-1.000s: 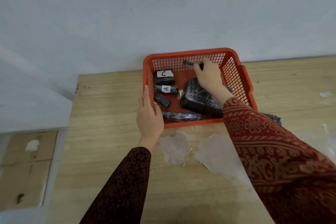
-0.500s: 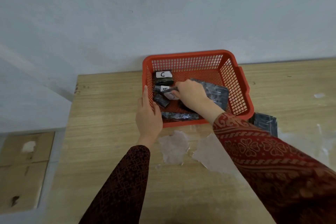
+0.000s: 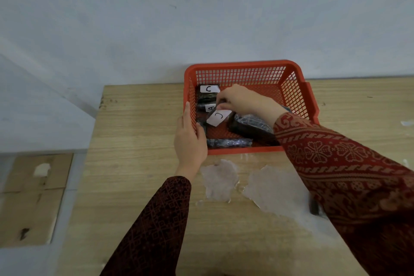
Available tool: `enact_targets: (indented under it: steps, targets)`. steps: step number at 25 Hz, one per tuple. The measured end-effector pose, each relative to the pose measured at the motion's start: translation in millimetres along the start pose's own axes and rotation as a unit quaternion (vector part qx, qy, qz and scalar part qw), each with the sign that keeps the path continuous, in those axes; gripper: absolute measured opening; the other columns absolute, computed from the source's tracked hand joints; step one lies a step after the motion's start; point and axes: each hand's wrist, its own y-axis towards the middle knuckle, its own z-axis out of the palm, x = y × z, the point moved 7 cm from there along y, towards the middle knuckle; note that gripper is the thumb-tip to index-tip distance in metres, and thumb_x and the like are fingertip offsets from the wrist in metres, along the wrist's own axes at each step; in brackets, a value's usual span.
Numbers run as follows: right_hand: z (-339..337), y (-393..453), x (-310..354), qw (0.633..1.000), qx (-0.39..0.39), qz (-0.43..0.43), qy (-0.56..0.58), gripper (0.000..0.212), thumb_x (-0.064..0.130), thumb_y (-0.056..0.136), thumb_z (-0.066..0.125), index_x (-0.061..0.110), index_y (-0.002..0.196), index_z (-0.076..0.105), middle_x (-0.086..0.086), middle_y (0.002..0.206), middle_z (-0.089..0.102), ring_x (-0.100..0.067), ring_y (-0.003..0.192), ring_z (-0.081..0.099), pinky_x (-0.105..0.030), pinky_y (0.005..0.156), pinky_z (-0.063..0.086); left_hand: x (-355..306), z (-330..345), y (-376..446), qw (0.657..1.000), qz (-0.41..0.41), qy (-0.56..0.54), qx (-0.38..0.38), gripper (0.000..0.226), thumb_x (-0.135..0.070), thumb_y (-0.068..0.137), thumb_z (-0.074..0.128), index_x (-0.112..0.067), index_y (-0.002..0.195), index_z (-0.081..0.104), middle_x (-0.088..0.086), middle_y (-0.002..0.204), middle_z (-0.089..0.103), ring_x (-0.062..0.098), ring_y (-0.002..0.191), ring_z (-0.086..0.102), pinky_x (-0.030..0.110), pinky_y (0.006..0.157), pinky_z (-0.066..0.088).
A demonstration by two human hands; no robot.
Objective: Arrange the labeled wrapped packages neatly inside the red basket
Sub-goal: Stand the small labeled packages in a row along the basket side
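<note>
A red basket (image 3: 244,64) sits at the table's (image 3: 139,163) far edge. The left hand (image 3: 190,139) grips its left wall; the right hand (image 3: 244,101) pinches the J-labeled package (image 3: 218,117) inside.

right hand (image 3: 244,101): moved from the basket's 12 o'clock wall to its 9 o'clock side
package J (image 3: 218,117): label now showing

Red basket (image 3: 244,65) far-right corner free
</note>
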Motion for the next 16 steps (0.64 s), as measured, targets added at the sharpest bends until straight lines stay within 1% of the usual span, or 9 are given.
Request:
enact_targets:
  steps: [2, 5, 7, 8, 10, 12, 13, 14, 16]
  targets:
    - [-5.1, 2.6, -2.8, 0.999, -0.022, 0.002, -0.023, 0.024, 0.030, 0.093, 0.058, 0.010, 0.100, 0.068, -0.008, 0.095, 0.071, -0.023, 0.080, 0.062, -0.034, 0.069, 0.049, 0.0, -0.5, -0.5, 1.000, -0.002, -0.002, 0.002, 0.062, -0.013, 0.095, 0.048, -0.022, 0.151, 0.023, 0.008, 0.126, 0.053, 0.019, 0.096, 0.058, 0.030, 0.073, 0.053]
    - [-6.7, 4.6, -7.2, 0.997, -0.077, 0.016, 0.020, 0.021, 0.020, 0.095, 0.055, 0.007, 0.105, 0.067, -0.012, 0.101, 0.070, -0.027, 0.090, 0.064, -0.037, 0.079, 0.052, 0.5, -0.7, -0.8, 1.000, -0.002, -0.002, 0.004, 0.062, -0.013, 0.095, 0.048, -0.023, 0.151, 0.022, 0.007, 0.125, 0.053, 0.017, 0.090, 0.058, 0.031, 0.071, 0.054]
    - [-4.7, 5.6, -10.0, 0.995, -0.090, 0.023, 0.026, 0.020, 0.014, 0.095, 0.051, 0.008, 0.108, 0.065, -0.013, 0.104, 0.069, -0.029, 0.092, 0.064, -0.039, 0.080, 0.052, 1.0, -0.8, -0.6, 1.000, -0.003, -0.002, 0.004, 0.062, -0.013, 0.095, 0.047, -0.023, 0.151, 0.022, 0.007, 0.125, 0.053, 0.013, 0.086, 0.056, 0.029, 0.069, 0.053]
    - [-3.4, 6.3, -11.7, 0.995, -0.091, 0.027, 0.014, 0.020, 0.015, 0.095, 0.050, 0.008, 0.108, 0.064, -0.013, 0.104, 0.068, -0.030, 0.093, 0.063, -0.039, 0.078, 0.052, 1.4, -0.5, -0.5, 1.000, -0.002, -0.003, 0.004, 0.062, -0.013, 0.095, 0.048, -0.023, 0.151, 0.022, 0.007, 0.124, 0.053, 0.011, 0.085, 0.054, 0.027, 0.068, 0.052]
    - [2.3, 7.1, -10.7, 0.996, -0.069, 0.028, -0.050, 0.025, 0.028, 0.093, 0.054, 0.012, 0.111, 0.062, -0.010, 0.107, 0.066, -0.030, 0.096, 0.061, -0.037, 0.079, 0.046, 2.0, 0.7, -0.8, 1.000, 0.001, -0.004, 0.005, 0.063, -0.013, 0.095, 0.048, -0.023, 0.151, 0.022, 0.007, 0.125, 0.053, 0.006, 0.085, 0.050, 0.023, 0.068, 0.048]
    - [11.3, 9.9, -5.3, 0.986, -0.039, 0.018, -0.159, 0.044, 0.044, 0.084, 0.062, 0.015, 0.117, 0.058, -0.007, 0.113, 0.062, -0.029, 0.106, 0.056, -0.039, 0.088, 0.040, 2.3, 0.7, -0.5, 1.000, 0.000, -0.007, 0.003, 0.063, -0.013, 0.095, 0.048, -0.023, 0.151, 0.022, 0.007, 0.125, 0.053, 0.006, 0.088, 0.048, 0.023, 0.070, 0.048]
    - [14.2, 11.4, -3.3, 0.981, -0.032, 0.014, -0.192, 0.050, 0.045, 0.081, 0.067, 0.014, 0.118, 0.057, -0.008, 0.116, 0.060, -0.030, 0.110, 0.054, -0.041, 0.091, 0.040, 2.4, 0.5, -0.2, 1.000, -0.001, -0.009, 0.002, 0.062, -0.013, 0.095, 0.048, -0.023, 0.151, 0.022, 0.007, 0.125, 0.053, 0.006, 0.089, 0.049, 0.024, 0.071, 0.049]
    - [15.6, 13.0, -2.0, 0.979, -0.030, 0.010, -0.199, 0.051, 0.042, 0.079, 0.070, 0.012, 0.118, 0.056, -0.009, 0.118, 0.059, -0.031, 0.111, 0.053, -0.042, 0.091, 0.041, 2.4, 0.5, -0.3, 1.000, -0.001, -0.012, 0.002, 0.062, -0.012, 0.095, 0.048, -0.022, 0.151, 0.023, 0.007, 0.124, 0.053, 0.007, 0.089, 0.049, 0.025, 0.072, 0.050]
    - [14.8, 14.2, -5.0, 0.986, -0.029, 0.017, -0.163, 0.050, 0.037, 0.079, 0.072, 0.010, 0.118, 0.056, -0.011, 0.117, 0.060, -0.032, 0.108, 0.055, -0.041, 0.083, 0.046, 2.1, 0.3, -0.6, 1.000, 0.000, -0.017, 0.002, 0.063, -0.012, 0.095, 0.048, -0.023, 0.151, 0.023, 0.006, 0.123, 0.053, 0.008, 0.090, 0.051, 0.024, 0.072, 0.049]
